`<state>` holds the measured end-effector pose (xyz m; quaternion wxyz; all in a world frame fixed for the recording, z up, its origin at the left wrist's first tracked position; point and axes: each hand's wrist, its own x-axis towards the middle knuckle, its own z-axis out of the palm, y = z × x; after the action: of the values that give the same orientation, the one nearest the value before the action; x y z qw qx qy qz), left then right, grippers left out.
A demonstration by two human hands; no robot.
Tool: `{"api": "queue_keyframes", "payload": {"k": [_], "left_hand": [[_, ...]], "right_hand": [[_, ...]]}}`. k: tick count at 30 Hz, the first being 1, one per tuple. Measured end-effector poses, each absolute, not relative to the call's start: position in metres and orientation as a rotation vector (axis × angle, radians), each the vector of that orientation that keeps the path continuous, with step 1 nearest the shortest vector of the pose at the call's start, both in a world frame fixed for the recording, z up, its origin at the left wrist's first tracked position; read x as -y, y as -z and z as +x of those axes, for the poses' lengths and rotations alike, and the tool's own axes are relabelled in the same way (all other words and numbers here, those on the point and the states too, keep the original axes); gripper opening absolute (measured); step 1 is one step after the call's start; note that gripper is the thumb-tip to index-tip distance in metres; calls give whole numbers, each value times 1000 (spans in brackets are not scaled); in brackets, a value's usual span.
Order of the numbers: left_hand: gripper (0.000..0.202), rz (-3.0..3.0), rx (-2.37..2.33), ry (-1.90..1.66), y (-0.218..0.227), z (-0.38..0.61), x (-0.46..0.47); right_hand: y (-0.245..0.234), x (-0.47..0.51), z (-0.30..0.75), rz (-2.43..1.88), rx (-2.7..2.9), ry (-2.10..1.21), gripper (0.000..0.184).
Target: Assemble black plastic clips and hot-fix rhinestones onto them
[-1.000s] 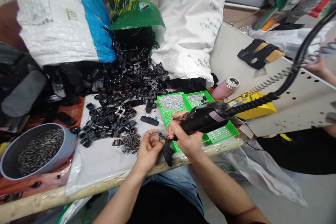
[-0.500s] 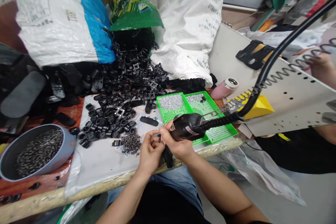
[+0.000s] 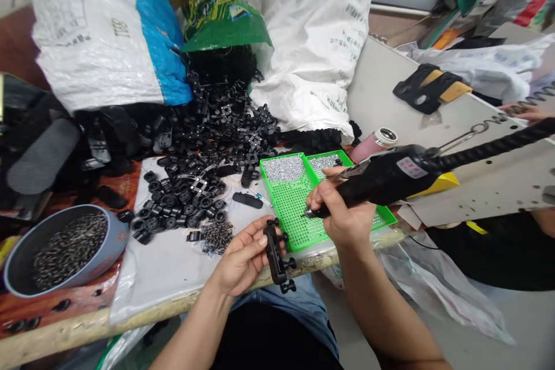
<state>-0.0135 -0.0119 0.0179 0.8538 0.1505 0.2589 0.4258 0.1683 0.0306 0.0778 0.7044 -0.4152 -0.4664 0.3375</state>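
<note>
Between the fingers and thumb of my left hand is a long black plastic part with small knobs along its right side, held over the table's front edge. My right hand is wrapped round a black electric screwdriver, its tip pointing left above a green perforated tray. A coiled wire and a thick black cable run from the tool's back end to the upper right. Small silvery pieces lie in the tray's far end. A small heap of screws sits left of my left hand.
Black wheels and black plastic parts are piled behind. A blue bowl of small metal pieces stands at left. White sacks rise at the back. A pink flask stands near a grey panel. Another person's hand shows at far right.
My right hand has drawn the screwdriver away from the black part, up and to the right over the tray. My left hand still holds the part, now tilted and in fuller view.
</note>
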Motion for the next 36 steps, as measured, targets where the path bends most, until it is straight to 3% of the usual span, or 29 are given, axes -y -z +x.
{"api": "queue_keyframes", "payload": {"k": [14,27,33,36], "left_hand": [[62,564,-1014,-1028,-19,0,17],[56,568,-1052,-1121,-18,9,21],[51,569,-1035,-1112,-10,7,17],[52,423,-898,-1042,-15,-3,15]], "right_hand": [[-79,-8,134,-689,1062,-1055,18],[-45,0,123,-955,1232,-904,26],[-64,-3,130,-915,1198,-927,20],[-81,-14,152,-883,1088,-767,21]]}}
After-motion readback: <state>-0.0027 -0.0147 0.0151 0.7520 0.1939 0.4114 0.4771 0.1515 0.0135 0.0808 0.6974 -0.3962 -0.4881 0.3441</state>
